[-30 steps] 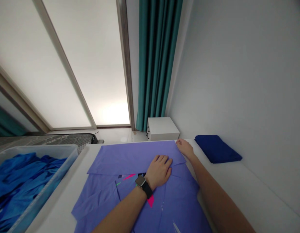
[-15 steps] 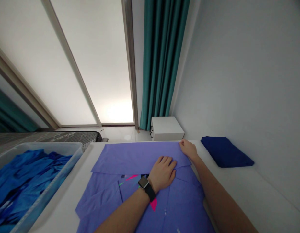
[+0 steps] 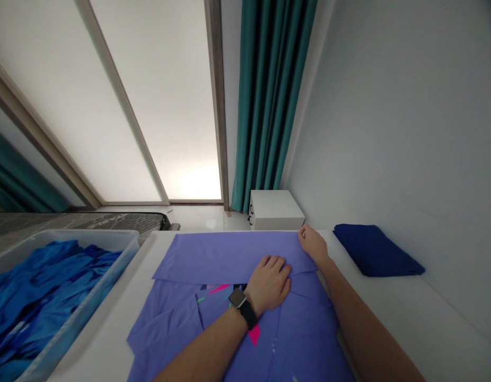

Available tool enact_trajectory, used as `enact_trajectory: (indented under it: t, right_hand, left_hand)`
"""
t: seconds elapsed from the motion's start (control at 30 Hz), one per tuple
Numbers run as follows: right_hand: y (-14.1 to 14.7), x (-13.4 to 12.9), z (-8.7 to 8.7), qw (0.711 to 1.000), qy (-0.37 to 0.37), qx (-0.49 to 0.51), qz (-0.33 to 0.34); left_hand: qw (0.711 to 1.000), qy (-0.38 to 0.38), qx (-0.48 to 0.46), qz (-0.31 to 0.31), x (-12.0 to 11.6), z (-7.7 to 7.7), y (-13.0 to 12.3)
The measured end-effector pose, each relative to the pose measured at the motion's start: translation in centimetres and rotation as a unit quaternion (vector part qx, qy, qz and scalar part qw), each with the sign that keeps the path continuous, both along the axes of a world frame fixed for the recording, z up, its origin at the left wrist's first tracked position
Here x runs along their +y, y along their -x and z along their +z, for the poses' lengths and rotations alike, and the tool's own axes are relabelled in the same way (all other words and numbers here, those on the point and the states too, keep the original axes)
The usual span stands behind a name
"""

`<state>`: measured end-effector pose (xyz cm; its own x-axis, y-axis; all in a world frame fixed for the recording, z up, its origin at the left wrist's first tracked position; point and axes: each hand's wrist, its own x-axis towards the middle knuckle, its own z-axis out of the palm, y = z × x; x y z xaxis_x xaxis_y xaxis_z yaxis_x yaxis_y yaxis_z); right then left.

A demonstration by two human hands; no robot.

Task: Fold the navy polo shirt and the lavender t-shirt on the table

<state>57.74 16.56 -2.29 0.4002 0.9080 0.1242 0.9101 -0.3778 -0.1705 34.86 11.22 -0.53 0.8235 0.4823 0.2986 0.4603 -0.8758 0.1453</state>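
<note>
A purple shirt with a pink, green and dark print lies spread on the white table. Its far part is folded over toward me as a wide flap. My left hand, with a black-strapped watch on the wrist, rests flat on the shirt near the flap's edge, fingers slightly spread. Part of the print is hidden under that wrist and forearm. At the far right corner of the flap, my right hand has its fingers closed in a pinch on the fabric.
A translucent bin heaped with blue clothes stands at the left. On the right, a folded navy cloth lies on the table near the wall. Beyond the far edge are a white cabinet and a teal curtain.
The view has shifted slightly, so things sit a little farther right. Both hands keep nearly the same places on the shirt.
</note>
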Motion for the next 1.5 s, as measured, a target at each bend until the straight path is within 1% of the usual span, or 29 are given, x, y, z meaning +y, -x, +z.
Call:
enact_trajectory:
  t: [0.03, 0.1, 0.17, 0.27, 0.37, 0.43, 0.53, 0.6, 0.77, 0.87, 0.93, 1.0, 1.07, 1.13, 1.2, 1.3, 1.4, 1.5]
  right_hand:
    - [0.0, 0.1, 0.1, 1.0, -0.021, -0.002, 0.017]
    - [0.1, 0.3, 0.3, 0.995, -0.064, -0.008, 0.072]
    - [0.6, 0.5, 0.5, 0.988, -0.083, -0.01, 0.132]
    - [1.9, 0.9, 0.4, 0.975, -0.07, -0.003, 0.21]
    - [3.5, 1.0, -0.4, 0.964, -0.035, 0.011, 0.263]
    - [4.1, 0.8, -1.2, 0.967, -0.004, 0.003, 0.254]
    - [4.2, 0.2, -2.2, 0.978, 0.041, -0.028, 0.202]
    - [4.1, 0.0, -2.6, 0.981, 0.057, -0.04, 0.181]
    - [4.0, -0.2, -2.5, 0.982, 0.056, -0.041, 0.177]
    - [4.1, -0.2, -2.3, 0.982, 0.058, -0.036, 0.174]
    - [4.2, -0.3, -2.2, 0.983, 0.063, -0.033, 0.172]
    - [4.2, -0.3, -2.1, 0.983, 0.068, -0.028, 0.171]
    - [4.1, -0.3, -2.2, 0.982, 0.07, -0.023, 0.172]
    - [4.0, -0.2, -2.4, 0.982, 0.069, -0.021, 0.172]
    - [3.9, -0.1, -2.7, 0.983, 0.066, -0.021, 0.171]
    - [3.8, 0.1, -3.1, 0.984, 0.059, -0.022, 0.168]
    - [3.7, 0.1, -3.2, 0.984, 0.057, -0.021, 0.168]
    - [3.7, 0.0, -3.0, 0.983, 0.074, -0.026, 0.166]
  left_hand:
    - [1.0, 0.001, 0.0, 0.001, 0.0, 0.0, 0.0]
    - [1.0, 0.003, -0.003, 0.009, 0.0, 0.0, -0.1]
    - [1.0, 0.004, -0.01, 0.027, 0.0, -0.3, -0.1]
    - [0.998, -0.002, -0.021, 0.067, 0.0, -0.9, -0.2]
    - [0.996, 0.0, -0.016, 0.092, 0.1, -1.5, -0.3]
    - [0.996, 0.002, -0.009, 0.094, 0.1, -1.7, -0.3]
    - [0.996, 0.004, -0.009, 0.092, 0.1, -1.6, -0.3]
    - [0.996, 0.005, -0.01, 0.093, 0.1, -1.6, -0.3]
    - [0.995, 0.018, -0.006, 0.095, 0.2, -1.9, -0.2]
    - [0.993, 0.028, -0.01, 0.116, 1.0, -1.6, 0.6]
    - [0.99, 0.033, 0.001, 0.135, 2.1, -1.1, 1.9]
    - [0.987, 0.041, 0.027, 0.151, 3.6, -0.5, 4.1]
    - [0.982, 0.047, 0.056, 0.175, 5.5, 0.0, 7.0]
    - [0.973, 0.053, 0.087, 0.208, 7.3, 0.2, 10.6]
    - [0.959, 0.058, 0.112, 0.253, 8.8, 0.0, 14.1]
    - [0.945, 0.066, 0.138, 0.291, 10.2, -0.5, 18.6]
    - [0.934, 0.092, 0.142, 0.314, 11.1, -0.8, 21.6]
    - [0.938, 0.109, 0.124, 0.305, 12.2, -0.8, 23.3]
